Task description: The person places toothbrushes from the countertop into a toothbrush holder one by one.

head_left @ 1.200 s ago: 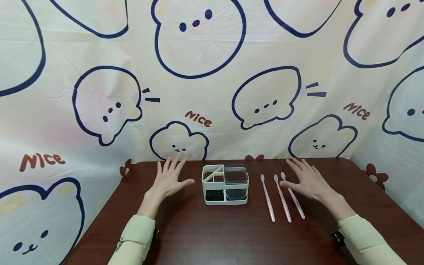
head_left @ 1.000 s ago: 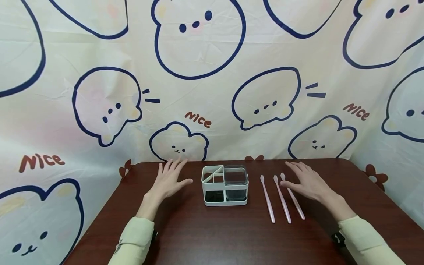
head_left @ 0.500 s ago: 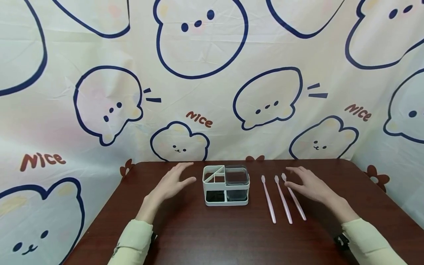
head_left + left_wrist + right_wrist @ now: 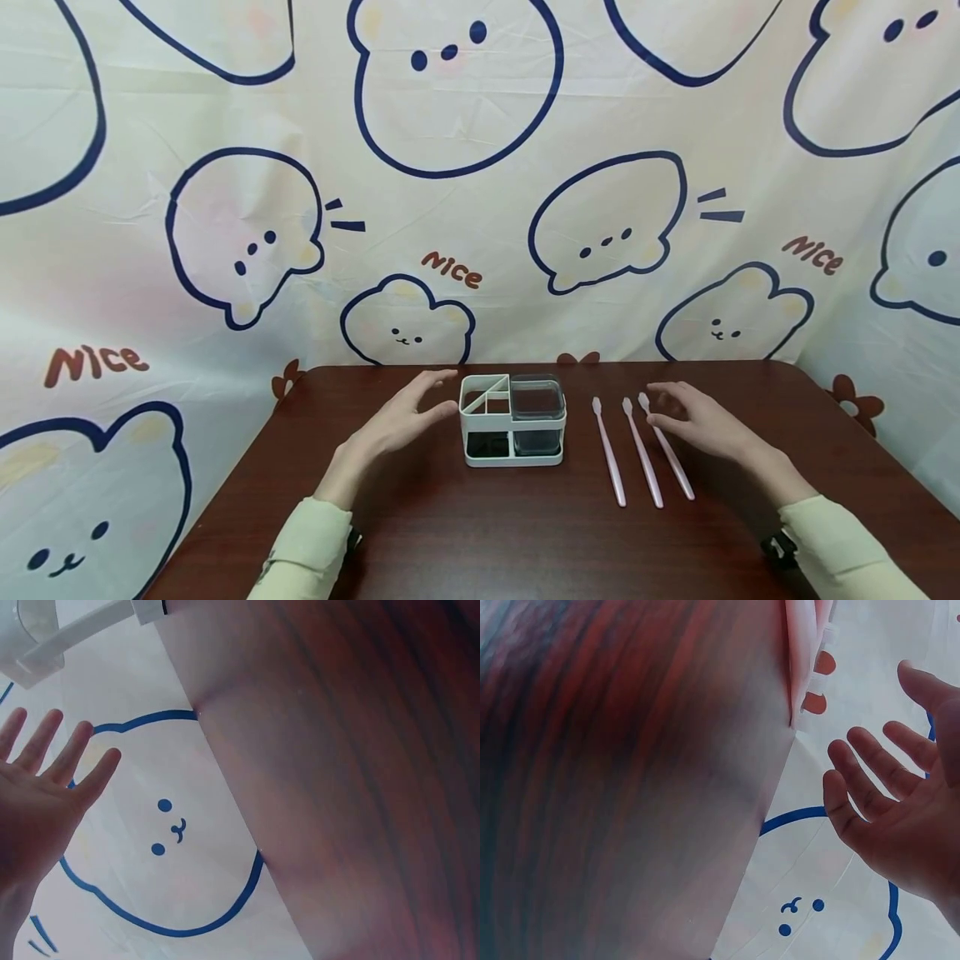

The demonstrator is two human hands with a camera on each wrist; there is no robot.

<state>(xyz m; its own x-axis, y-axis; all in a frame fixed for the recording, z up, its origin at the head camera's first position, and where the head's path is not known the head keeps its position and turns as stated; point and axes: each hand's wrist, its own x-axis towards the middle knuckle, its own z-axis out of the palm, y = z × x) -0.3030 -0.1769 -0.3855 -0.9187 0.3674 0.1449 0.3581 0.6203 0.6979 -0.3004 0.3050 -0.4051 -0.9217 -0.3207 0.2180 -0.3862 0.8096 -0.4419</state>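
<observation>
A pale toothbrush holder stands on the dark wooden table, with divided slots on its left and a clear cup on its right. My left hand is at its left side, thumb and fingers apart, the fingertips close to the frame. In the left wrist view that hand shows spread fingers and holds nothing. To the right of the holder lie three pink toothbrushes, side by side with heads to the back. Over the head of the rightmost one hovers my right hand, fingers gently bent, palm empty.
Behind the table hangs a white cloth printed with blue cartoon outlines. It also covers both sides. The table's back edge runs just beyond the holder and the brush heads.
My left hand has moved right toward the holder, its fingers less spread. My right hand has drawn its fingers in and lowered slightly by the rightmost toothbrush. Holder and toothbrushes stay put.
</observation>
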